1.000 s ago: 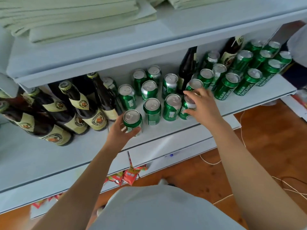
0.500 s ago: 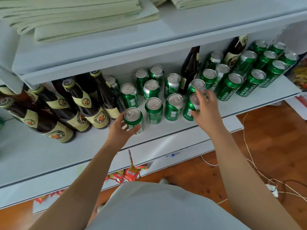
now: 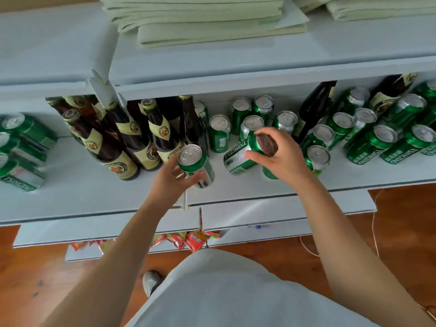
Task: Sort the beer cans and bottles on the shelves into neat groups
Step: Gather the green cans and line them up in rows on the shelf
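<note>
Since half a second ago the right hand [image 3: 278,159] has lifted a green can off the shelf and tipped it over, so this tilted can [image 3: 245,154] now lies nearly sideways in the air with its dark bottom facing the camera; the head has also swung left, bringing a stack of cans [image 3: 21,149] at the far left into sight. From the head camera, the right grip is curled round the tilted can's base end, fingers and thumb closed on it. The left hand [image 3: 172,178] wraps its fingers round an upright can [image 3: 194,165] standing at the front of the shelf [image 3: 82,199], just beside the brown bottles [image 3: 122,140]. More cans stand behind and to the right, with two bottles mixed among them. To do this well, I judge each can should be set down upright with its label forward, close against its neighbours, and kept clear of the bottles so none gets knocked
</note>
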